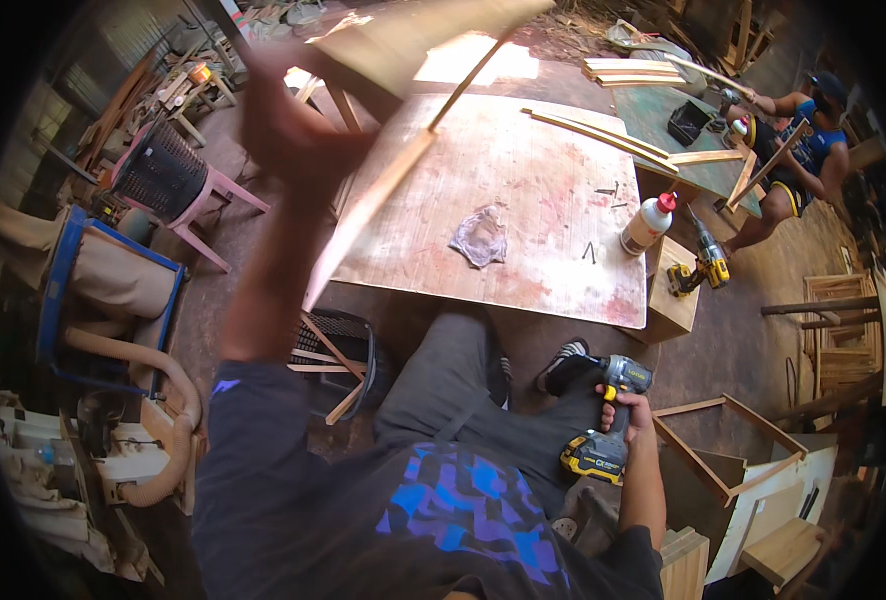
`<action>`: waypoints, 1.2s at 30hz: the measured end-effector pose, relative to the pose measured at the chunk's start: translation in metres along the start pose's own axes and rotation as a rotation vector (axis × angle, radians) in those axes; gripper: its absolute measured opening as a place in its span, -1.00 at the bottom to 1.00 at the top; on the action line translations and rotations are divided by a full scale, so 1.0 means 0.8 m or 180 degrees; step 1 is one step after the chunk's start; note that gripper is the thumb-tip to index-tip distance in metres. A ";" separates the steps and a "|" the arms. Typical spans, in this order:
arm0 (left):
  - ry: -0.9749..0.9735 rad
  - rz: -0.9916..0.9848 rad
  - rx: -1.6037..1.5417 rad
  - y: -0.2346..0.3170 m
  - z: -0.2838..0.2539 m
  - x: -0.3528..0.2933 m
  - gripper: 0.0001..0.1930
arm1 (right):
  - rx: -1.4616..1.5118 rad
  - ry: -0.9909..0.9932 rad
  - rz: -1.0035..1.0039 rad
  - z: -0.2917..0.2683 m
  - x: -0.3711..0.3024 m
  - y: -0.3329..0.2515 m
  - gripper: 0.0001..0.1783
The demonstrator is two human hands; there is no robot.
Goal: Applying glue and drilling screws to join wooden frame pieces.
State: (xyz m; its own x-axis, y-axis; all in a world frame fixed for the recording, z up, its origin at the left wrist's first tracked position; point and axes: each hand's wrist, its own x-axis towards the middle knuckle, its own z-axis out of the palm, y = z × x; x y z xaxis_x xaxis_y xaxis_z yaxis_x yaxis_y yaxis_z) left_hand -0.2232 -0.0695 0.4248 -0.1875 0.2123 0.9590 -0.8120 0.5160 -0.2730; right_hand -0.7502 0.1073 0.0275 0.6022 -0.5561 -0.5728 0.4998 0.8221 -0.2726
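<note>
The blurred, raised left hand (308, 135) appears clenched on a pale, flat wooden piece (418, 38) stretching up and rightward from it, while the lower, farther right hand (632, 411) wraps a black-and-yellow cordless driver (627, 374).

The drill (617, 420) looks plastic, the strip (373, 212) bare wood, the bottle (646, 228) smooth plastic, the tabletop (553, 215) stained wood.

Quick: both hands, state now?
Left hand: holding a wooden piece, motion-blurred.
Right hand: closed, holding the cordless driver by its grip.
</note>
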 end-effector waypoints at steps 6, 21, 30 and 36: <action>-0.1330 0.0148 -0.1744 0.225 -0.035 -0.167 -0.64 | 0.0116 0.0030 -0.0098 -0.011 -0.008 0.007 -0.36; -0.2895 -0.1761 -0.1425 0.309 -0.034 -0.344 -0.48 | 0.0277 -0.0136 -0.0183 -0.017 -0.007 0.006 -0.35; -0.4652 -0.2814 -0.0869 0.333 0.286 -0.432 -0.74 | 0.0432 -0.0085 -0.0170 -0.019 -0.011 0.002 -0.40; -0.4657 -0.4011 -0.1593 0.333 0.259 -0.439 -0.77 | 0.0524 -0.0094 -0.0361 0.008 -0.024 0.004 -0.36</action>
State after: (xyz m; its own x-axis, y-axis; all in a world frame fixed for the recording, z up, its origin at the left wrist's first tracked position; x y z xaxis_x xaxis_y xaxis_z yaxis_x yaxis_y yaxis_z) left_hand -0.4879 -0.1789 0.0308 -0.1761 -0.9720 -0.1554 -0.6742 0.0041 0.7385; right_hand -0.7565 0.1202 0.0426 0.5530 -0.6493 -0.5222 0.6590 0.7243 -0.2027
